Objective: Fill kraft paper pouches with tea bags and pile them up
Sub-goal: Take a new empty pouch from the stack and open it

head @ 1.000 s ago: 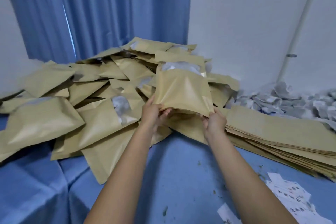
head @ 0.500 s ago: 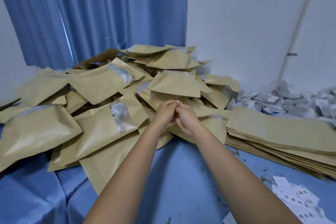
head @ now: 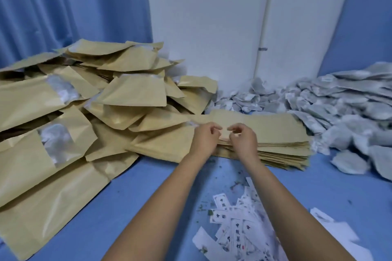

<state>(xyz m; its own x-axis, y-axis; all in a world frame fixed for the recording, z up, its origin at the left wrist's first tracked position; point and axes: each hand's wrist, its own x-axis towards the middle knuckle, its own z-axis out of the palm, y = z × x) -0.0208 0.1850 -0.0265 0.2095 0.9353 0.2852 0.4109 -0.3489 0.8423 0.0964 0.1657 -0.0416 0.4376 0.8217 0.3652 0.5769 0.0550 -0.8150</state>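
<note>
A big loose pile of filled kraft paper pouches (head: 131, 93) covers the left half of the blue surface, some showing silvery open mouths. To its right lies a neat stack of flat empty kraft pouches (head: 277, 131). My left hand (head: 204, 139) and my right hand (head: 242, 141) hover side by side over the stack's near left corner. Their fingers are loosely curled and hold nothing. A heap of pale grey tea bags (head: 339, 108) spreads behind and to the right of the stack.
Small white printed paper labels (head: 239, 229) lie scattered on the blue cloth (head: 148, 186) near my right forearm, with tea crumbs around them. A blue curtain (head: 74, 6) and a white wall (head: 203, 27) close off the back.
A second ago both hands held a filled pouch up; it now lies on the pile. My hands came together empty, then moved right over the flat stack as the view turned right.
</note>
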